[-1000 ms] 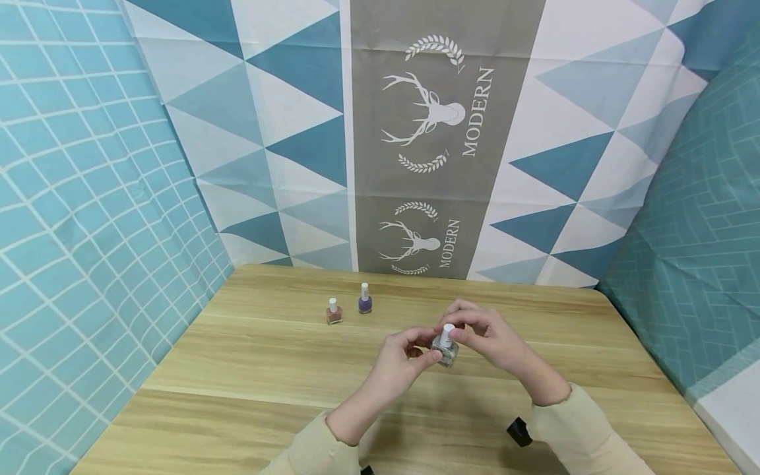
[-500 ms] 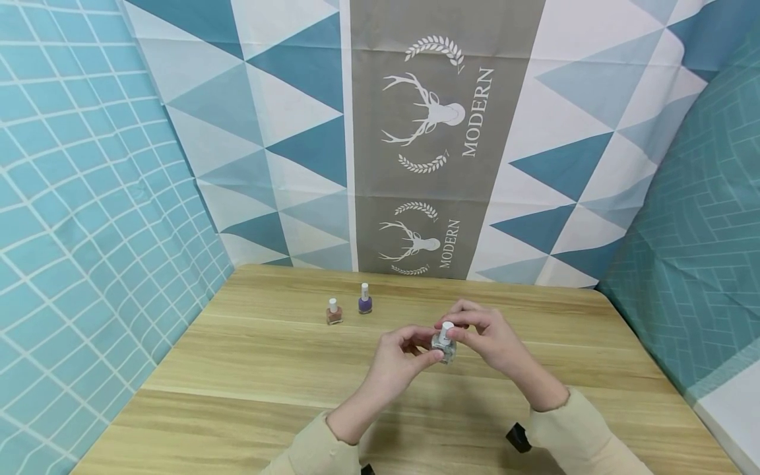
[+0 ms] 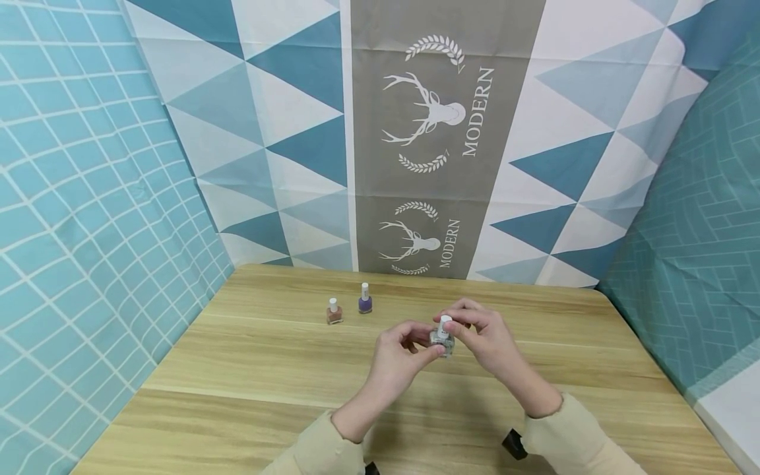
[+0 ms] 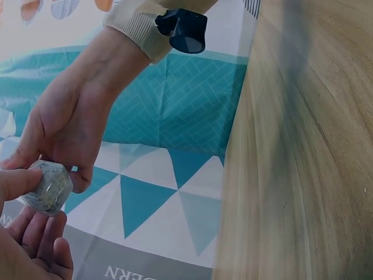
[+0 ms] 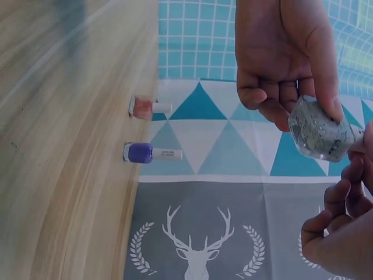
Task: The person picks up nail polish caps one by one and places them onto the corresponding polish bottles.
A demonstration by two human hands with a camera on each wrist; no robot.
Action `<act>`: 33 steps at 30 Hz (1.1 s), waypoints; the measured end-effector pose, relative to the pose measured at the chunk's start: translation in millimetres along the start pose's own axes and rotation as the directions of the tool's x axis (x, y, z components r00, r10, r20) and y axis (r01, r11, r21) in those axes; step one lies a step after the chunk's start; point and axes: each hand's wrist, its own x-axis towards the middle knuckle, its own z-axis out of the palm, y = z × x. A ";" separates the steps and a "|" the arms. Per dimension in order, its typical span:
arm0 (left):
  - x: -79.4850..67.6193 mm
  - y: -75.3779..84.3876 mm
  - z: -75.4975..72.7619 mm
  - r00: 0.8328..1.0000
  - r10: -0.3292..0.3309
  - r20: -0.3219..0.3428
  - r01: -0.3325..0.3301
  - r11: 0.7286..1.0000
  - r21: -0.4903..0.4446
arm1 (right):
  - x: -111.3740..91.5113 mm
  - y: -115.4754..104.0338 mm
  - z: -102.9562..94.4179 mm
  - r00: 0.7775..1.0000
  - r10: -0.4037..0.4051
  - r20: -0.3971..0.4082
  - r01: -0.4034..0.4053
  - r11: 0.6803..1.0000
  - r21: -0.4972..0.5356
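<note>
A clear nail polish bottle with silvery glitter [image 3: 441, 340] and a white cap [image 3: 445, 321] is held above the table between both hands. My left hand [image 3: 396, 353] pinches the glass body between thumb and fingers. With thumb and fingertips my right hand [image 3: 488, 335] grips the cap. In the right wrist view the bottle [image 5: 320, 133] shows flakes inside its faceted glass, the left thumb lying along one side. From the left wrist view the bottle's base [image 4: 51, 189] faces the camera, and the cap is hidden.
Toward the back of the wooden table [image 3: 267, 369] stand a pinkish-brown nail polish bottle [image 3: 334, 313] and a purple nail polish bottle [image 3: 365, 303], both white-capped. A patterned cloth [image 3: 297, 132] hangs behind the table; tile-print cloths flank both sides.
Both hands have lifted the glitter bottle slightly up and to the left, holding it more upright. The two bottles on the table have not moved.
</note>
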 end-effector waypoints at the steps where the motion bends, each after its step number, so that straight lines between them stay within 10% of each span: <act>1: 1.0 -4.1 1.0 1.000 0.002 -0.005 -0.002 1.000 0.004 | -0.3 3.4 0.9 1.000 -0.002 -0.006 0.002 1.000 0.000; 17: 2.6 -7.2 3.1 0.996 0.074 -0.056 -0.067 0.991 0.120 | -1.8 23.8 6.1 1.000 -0.017 -0.018 0.017 1.000 -0.007; 33: 8.3 -14.9 -10.3 0.994 0.112 -0.006 -0.109 0.980 0.164 | -0.3 -10.2 -10.2 0.995 0.058 0.076 -0.051 0.995 -0.090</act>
